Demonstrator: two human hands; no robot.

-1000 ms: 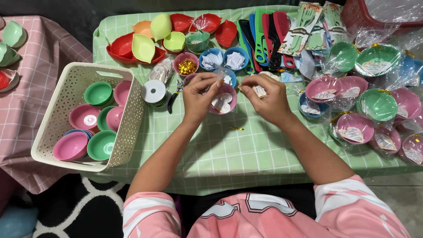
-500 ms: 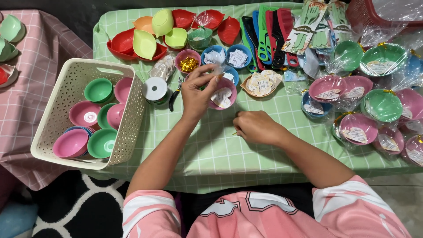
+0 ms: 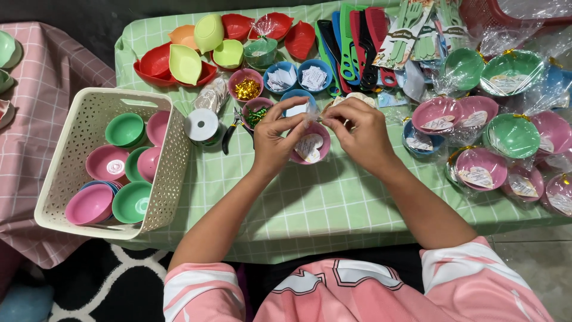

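A small pink bowl [image 3: 311, 150] wrapped in clear plastic, with a white card inside, sits on the green checked tablecloth [image 3: 298, 203]. My left hand [image 3: 275, 138] holds it from the left, fingers pinching the gathered plastic above it. My right hand [image 3: 358, 132] meets the left over the bowl, fingertips pinched on the same plastic top. Whether a tie is between the fingers is too small to tell.
A cream perforated basket [image 3: 71, 179] of pink and green bowls stands at the left. A white ribbon spool [image 3: 201, 125] and pliers [image 3: 231, 128] lie beside it. Bowls of gold ties [image 3: 245, 88] and paper slips [image 3: 314, 76] sit behind. Wrapped bowls [image 3: 512, 136] crowd the right; combs [image 3: 357, 42] lie at the back.
My right hand dropped to the near tablecloth half a second ago, then came back up to the bowl. The left hand stayed on the pink bowl.
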